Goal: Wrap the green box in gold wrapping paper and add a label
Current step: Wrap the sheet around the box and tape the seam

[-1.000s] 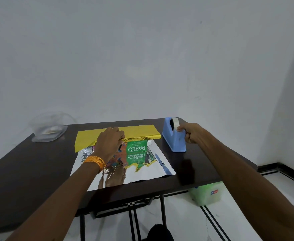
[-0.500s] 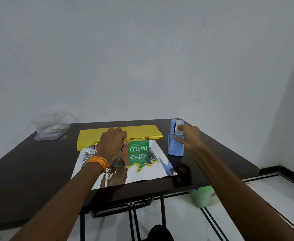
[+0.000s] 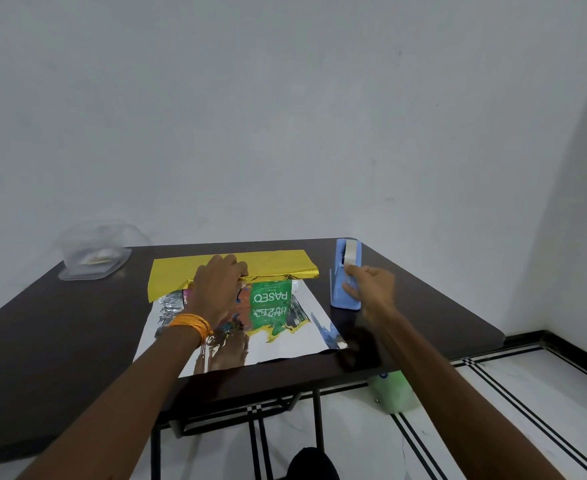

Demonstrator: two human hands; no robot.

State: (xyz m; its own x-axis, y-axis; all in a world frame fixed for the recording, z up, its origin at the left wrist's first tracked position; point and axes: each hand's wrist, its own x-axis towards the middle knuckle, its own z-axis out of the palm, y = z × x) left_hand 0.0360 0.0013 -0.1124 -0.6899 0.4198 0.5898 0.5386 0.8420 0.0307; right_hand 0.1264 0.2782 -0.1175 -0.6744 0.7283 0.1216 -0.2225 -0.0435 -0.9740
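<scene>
Head camera shows the green box (image 3: 271, 295) lying near the middle of the dark table (image 3: 60, 334). It sits on a sheet of gold wrapping paper (image 3: 278, 263) whose silver, mirror-like underside faces up on the near side, reflecting the box's print and the arm in warped patches. The far part of the sheet is folded over the box top, gold side out, and is crinkled along its crease.

The left hand (image 3: 217, 292) lies flat on that flap, fingers close together and reaching to the fold. It is most likely keeping the slippery foil from springing back while tape is fetched.

To the right, just beside the sheet, stands a light blue tape dispenser (image 3: 345, 275), a smooth moulded plastic block with a roll in its top. The right hand (image 3: 371, 292) is at its near face, fingertips by the tape (blurred, so whether they pinch the tape end cannot be told).

A clear plastic container (image 3: 93, 258) sits at the far left corner, well apart. No label can be made out.
</scene>
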